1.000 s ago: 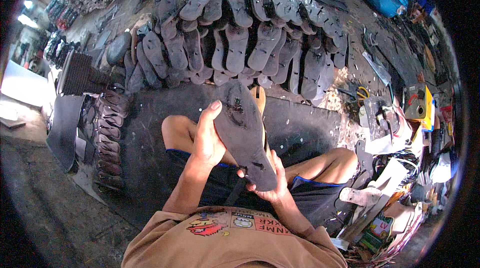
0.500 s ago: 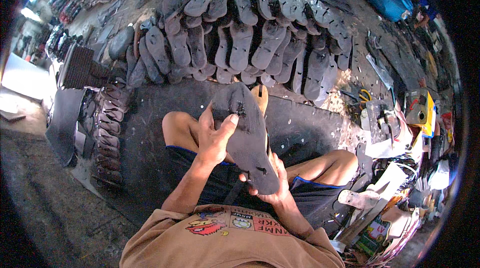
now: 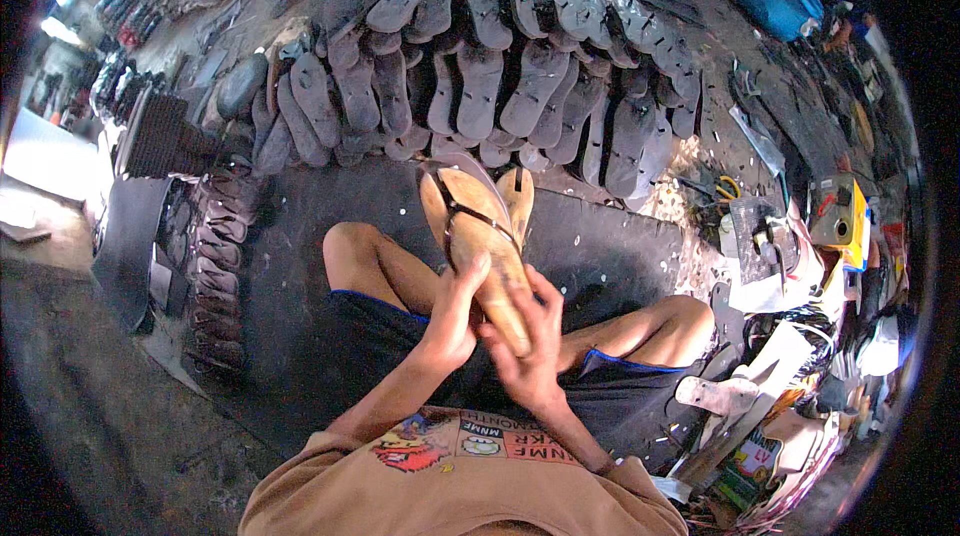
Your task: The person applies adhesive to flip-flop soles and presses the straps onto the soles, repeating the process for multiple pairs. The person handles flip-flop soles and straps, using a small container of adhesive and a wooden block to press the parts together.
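Observation:
A flip-flop sandal [image 3: 430, 168] with a dark thong strap sits on a tan wooden foot-shaped last [image 3: 488, 204], its wooden side facing up and its toe end pointing away from me. My left hand [image 3: 456, 321] grips its left side, the thumb lying on the wood. My right hand [image 3: 530, 341] is wrapped round the heel end from the right. Just behind it, partly hidden, stands a second wooden last [image 3: 518, 198] with a slot near its toe end. The underside of the held sandal is out of sight.
Rows of dark sandal soles [image 3: 480, 86] stand propped beyond the black mat [image 3: 300, 266]. A stack of dark straps [image 3: 218, 276] lies to the left. At right are a yellow box [image 3: 856, 226], yellow-handled scissors [image 3: 728, 188], a pale sole [image 3: 716, 396] and scattered scraps.
The sandal has been turned over: its dark sole faced up before, and now the wooden last and strap do. My right hand has shifted up round the heel end.

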The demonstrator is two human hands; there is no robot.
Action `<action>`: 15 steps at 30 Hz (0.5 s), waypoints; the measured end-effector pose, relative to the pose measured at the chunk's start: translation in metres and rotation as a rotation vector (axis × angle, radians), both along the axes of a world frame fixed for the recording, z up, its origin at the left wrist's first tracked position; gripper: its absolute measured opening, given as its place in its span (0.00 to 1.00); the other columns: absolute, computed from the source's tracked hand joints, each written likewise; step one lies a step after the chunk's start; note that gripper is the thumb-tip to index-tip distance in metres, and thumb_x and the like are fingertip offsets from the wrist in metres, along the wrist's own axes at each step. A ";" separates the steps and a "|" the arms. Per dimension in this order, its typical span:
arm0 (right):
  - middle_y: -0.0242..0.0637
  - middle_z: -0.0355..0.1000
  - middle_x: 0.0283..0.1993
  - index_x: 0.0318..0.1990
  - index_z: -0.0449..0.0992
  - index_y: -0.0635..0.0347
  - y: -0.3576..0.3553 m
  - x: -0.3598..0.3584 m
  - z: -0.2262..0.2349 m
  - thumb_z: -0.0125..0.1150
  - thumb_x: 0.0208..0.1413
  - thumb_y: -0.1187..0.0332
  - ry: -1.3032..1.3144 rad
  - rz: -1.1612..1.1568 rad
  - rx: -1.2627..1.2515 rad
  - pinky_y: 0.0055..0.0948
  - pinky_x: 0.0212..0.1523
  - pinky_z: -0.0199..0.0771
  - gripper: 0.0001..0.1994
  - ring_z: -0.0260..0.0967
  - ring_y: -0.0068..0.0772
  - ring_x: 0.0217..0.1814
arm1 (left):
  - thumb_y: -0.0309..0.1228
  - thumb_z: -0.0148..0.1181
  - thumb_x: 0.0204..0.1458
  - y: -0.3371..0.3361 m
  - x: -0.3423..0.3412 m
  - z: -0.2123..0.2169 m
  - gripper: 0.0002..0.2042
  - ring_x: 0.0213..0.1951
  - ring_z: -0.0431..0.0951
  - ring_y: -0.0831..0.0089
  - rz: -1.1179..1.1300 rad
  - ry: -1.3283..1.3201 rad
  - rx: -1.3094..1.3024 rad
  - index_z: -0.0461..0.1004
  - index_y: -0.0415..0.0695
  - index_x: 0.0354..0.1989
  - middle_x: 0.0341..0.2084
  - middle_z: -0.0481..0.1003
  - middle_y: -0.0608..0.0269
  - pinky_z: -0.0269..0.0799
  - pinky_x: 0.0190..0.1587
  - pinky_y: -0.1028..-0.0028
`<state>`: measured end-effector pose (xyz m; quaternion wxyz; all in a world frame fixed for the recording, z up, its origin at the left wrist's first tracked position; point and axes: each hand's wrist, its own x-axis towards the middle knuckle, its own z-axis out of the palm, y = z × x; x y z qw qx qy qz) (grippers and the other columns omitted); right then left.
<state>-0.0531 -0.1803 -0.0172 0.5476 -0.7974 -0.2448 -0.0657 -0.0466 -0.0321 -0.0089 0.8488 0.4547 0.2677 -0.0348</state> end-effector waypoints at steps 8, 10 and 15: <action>0.44 0.79 0.52 0.57 0.77 0.69 -0.035 0.019 -0.004 0.38 0.82 0.52 0.638 0.049 0.062 0.32 0.54 0.73 0.27 0.73 0.30 0.53 | 0.60 0.51 0.66 0.018 -0.022 0.014 0.37 0.53 0.84 0.62 -0.090 -0.020 -0.437 0.68 0.37 0.68 0.55 0.80 0.50 0.79 0.60 0.60; 0.33 0.77 0.43 0.51 0.78 0.69 -0.021 0.006 -0.007 0.41 0.81 0.52 0.799 0.056 0.291 0.28 0.50 0.71 0.27 0.68 0.23 0.46 | 0.62 0.50 0.66 0.006 -0.025 0.032 0.39 0.53 0.84 0.62 -0.021 0.060 -0.313 0.67 0.36 0.69 0.55 0.81 0.49 0.79 0.60 0.61; 0.25 0.73 0.30 0.46 0.80 0.58 -0.033 -0.010 -0.022 0.47 0.80 0.52 1.167 0.315 0.724 0.21 0.34 0.66 0.20 0.65 0.15 0.31 | 0.66 0.51 0.60 0.024 -0.035 -0.014 0.42 0.49 0.81 0.47 -0.019 0.015 -0.631 0.72 0.35 0.63 0.51 0.80 0.43 0.77 0.56 0.49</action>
